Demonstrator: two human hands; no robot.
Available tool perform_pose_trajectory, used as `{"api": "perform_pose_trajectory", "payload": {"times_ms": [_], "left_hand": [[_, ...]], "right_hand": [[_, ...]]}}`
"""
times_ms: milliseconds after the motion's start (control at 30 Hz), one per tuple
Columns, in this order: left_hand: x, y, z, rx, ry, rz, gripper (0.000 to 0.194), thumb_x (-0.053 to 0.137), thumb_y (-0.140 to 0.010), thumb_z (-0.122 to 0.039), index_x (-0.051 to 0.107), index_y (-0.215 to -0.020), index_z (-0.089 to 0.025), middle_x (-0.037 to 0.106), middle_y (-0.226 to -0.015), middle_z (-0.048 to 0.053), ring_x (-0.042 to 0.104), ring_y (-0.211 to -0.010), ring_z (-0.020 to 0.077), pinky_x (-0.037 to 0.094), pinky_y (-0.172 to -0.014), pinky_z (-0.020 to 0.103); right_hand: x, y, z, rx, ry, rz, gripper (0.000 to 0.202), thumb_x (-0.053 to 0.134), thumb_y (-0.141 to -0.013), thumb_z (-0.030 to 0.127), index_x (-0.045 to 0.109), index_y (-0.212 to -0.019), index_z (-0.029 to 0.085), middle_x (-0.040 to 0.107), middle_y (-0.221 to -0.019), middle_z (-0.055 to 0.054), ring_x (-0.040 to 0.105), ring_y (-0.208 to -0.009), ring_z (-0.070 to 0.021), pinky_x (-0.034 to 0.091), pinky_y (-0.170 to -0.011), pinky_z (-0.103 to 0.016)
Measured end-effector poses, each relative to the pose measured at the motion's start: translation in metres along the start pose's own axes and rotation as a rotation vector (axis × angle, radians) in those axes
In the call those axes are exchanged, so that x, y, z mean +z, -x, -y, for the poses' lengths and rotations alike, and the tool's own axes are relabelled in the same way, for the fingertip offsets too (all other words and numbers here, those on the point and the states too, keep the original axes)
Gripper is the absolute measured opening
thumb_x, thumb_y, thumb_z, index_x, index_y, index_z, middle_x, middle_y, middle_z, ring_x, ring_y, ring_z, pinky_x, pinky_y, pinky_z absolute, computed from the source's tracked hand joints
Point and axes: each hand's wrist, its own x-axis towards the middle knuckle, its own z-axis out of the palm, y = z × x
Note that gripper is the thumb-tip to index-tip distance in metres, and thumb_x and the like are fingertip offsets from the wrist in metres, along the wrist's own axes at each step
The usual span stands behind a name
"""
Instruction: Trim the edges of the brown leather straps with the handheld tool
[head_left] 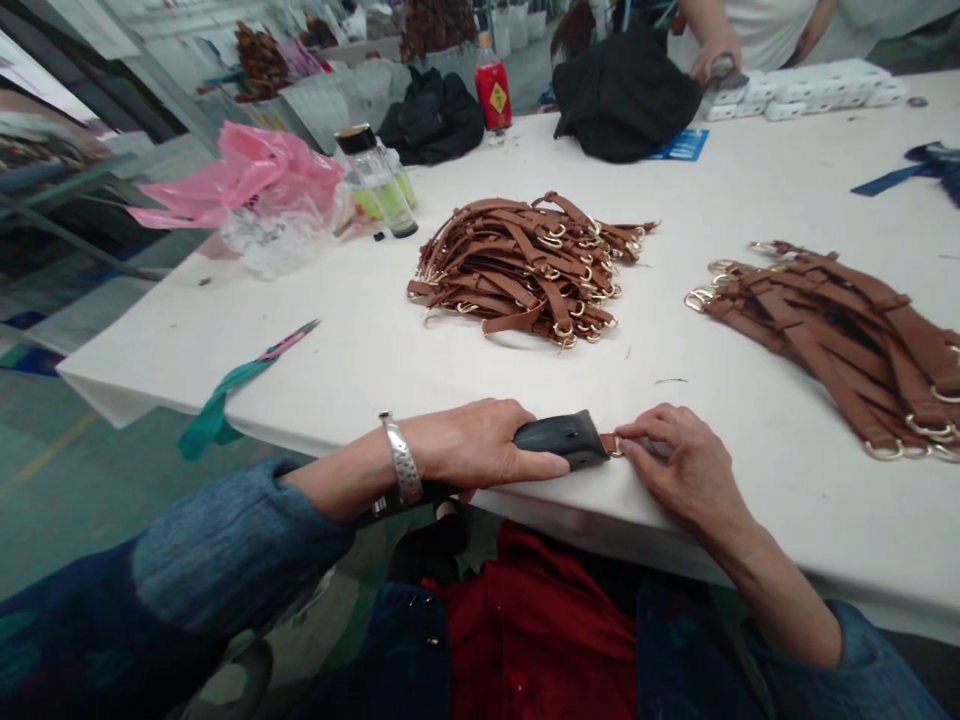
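My left hand (480, 445) is wrapped round a black tool (562, 440) at the table's front edge. From the tool's right end sticks a short brown strap end (613, 444) with a metal ring. My right hand (679, 462) pinches this end between thumb and fingers. Behind my hands lies a heap of brown straps (517, 265) with gold-coloured rings and hooks. A second heap of wider-looking brown straps (847, 335) rests at the right. What lies under my left palm is hidden.
Scissors (289, 340) with teal cloth lie at the table's left edge. Farther back are a pink bag (262, 175), a clear bottle (379, 185), a red bottle (493, 88), black cloth (626, 95) and white packs (810, 90). Another person's hand touches the packs.
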Motion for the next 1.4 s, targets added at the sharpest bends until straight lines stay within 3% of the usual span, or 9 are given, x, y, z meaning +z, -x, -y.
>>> {"api": "perform_pose_trajectory", "payload": {"times_ms": [167, 367, 500, 633, 767, 933, 1067, 1200, 1400], "left_hand": [[0.003, -0.014, -0.009, 0.042, 0.05, -0.071, 0.055, 0.044, -0.074, -0.069, 0.059, -0.075, -0.016, 0.054, -0.052, 0.0, 0.048, -0.042, 0.0134, 0.034, -0.038, 0.023], [0.006, -0.005, 0.018, -0.009, 0.184, -0.202, 0.055, 0.045, -0.074, -0.069, 0.057, -0.08, -0.016, 0.056, -0.058, 0.0, 0.05, -0.046, 0.0129, 0.034, -0.039, 0.022], [0.009, 0.015, 0.033, -0.054, 0.239, -0.148, 0.061, 0.044, -0.073, -0.073, 0.055, -0.088, -0.016, 0.054, -0.054, -0.001, 0.051, -0.043, 0.0141, 0.037, -0.039, 0.023], [0.016, 0.024, 0.024, -0.067, 0.151, -0.114, 0.061, 0.043, -0.072, -0.074, 0.058, -0.089, -0.017, 0.058, -0.058, 0.0, 0.054, -0.045, 0.0147, 0.039, -0.04, 0.023], [0.02, 0.013, 0.01, -0.036, 0.024, -0.18, 0.058, 0.045, -0.072, -0.072, 0.059, -0.085, -0.017, 0.061, -0.061, 0.003, 0.057, -0.05, 0.0162, 0.038, -0.042, 0.023], [0.022, 0.011, 0.019, -0.016, 0.196, -0.189, 0.057, 0.046, -0.073, -0.071, 0.055, -0.083, -0.016, 0.056, -0.058, 0.0, 0.053, -0.044, 0.0143, 0.038, -0.038, 0.023], [0.018, 0.031, 0.037, -0.032, 0.292, -0.23, 0.056, 0.044, -0.075, -0.072, 0.053, -0.085, -0.017, 0.052, -0.053, -0.002, 0.051, -0.042, 0.0138, 0.038, -0.038, 0.022], [0.019, 0.047, 0.041, -0.046, 0.286, -0.183, 0.057, 0.045, -0.074, -0.072, 0.053, -0.09, -0.018, 0.053, -0.054, -0.002, 0.054, -0.044, 0.0154, 0.041, -0.039, 0.023], [0.03, 0.04, 0.026, 0.012, 0.128, -0.145, 0.059, 0.043, -0.073, -0.074, 0.06, -0.089, -0.02, 0.062, -0.062, 0.001, 0.059, -0.052, 0.017, 0.043, -0.047, 0.024]], "right_hand": [[0.0, 0.001, 0.0, 0.031, -0.006, -0.032, 0.011, 0.058, -0.077, 0.023, 0.068, -0.08, 0.023, 0.062, -0.083, -0.003, 0.052, -0.081, -0.0199, 0.04, -0.071, -0.033], [-0.001, 0.0, 0.0, -0.005, 0.041, 0.001, 0.017, 0.056, -0.081, 0.031, 0.07, -0.087, 0.026, 0.062, -0.083, -0.003, 0.052, -0.081, -0.0192, 0.04, -0.072, -0.033], [0.0, -0.001, 0.001, -0.031, 0.098, 0.012, 0.024, 0.056, -0.083, 0.043, 0.071, -0.094, 0.028, 0.062, -0.083, -0.004, 0.053, -0.079, -0.019, 0.039, -0.069, -0.032], [0.001, -0.001, 0.004, -0.053, 0.11, 0.003, 0.025, 0.056, -0.082, 0.048, 0.072, -0.091, 0.03, 0.063, -0.083, -0.004, 0.054, -0.078, -0.0189, 0.038, -0.068, -0.032], [-0.002, -0.003, 0.004, -0.032, 0.051, 0.043, 0.021, 0.059, -0.08, 0.044, 0.07, -0.086, 0.028, 0.064, -0.082, -0.002, 0.055, -0.078, -0.018, 0.039, -0.068, -0.031], [-0.002, 0.001, 0.011, 0.022, -0.048, 0.018, 0.014, 0.062, -0.076, 0.035, 0.065, -0.08, 0.022, 0.063, -0.075, -0.001, 0.056, -0.071, -0.0164, 0.041, -0.066, -0.03], [-0.001, 0.013, 0.015, -0.13, -0.076, -0.077, 0.004, 0.06, -0.079, 0.022, 0.063, -0.076, 0.021, 0.064, -0.079, -0.002, 0.056, -0.077, -0.0167, 0.042, -0.073, -0.031], [-0.004, 0.025, 0.015, -0.323, -0.107, -0.01, 0.013, 0.052, -0.083, 0.013, 0.062, -0.078, 0.02, 0.063, -0.086, -0.004, 0.055, -0.083, -0.0161, 0.043, -0.073, -0.029], [-0.006, 0.03, 0.014, -0.318, -0.171, 0.023, 0.012, 0.053, -0.083, 0.013, 0.063, -0.081, 0.02, 0.062, -0.089, -0.006, 0.056, -0.084, -0.0168, 0.046, -0.073, -0.03]]}}
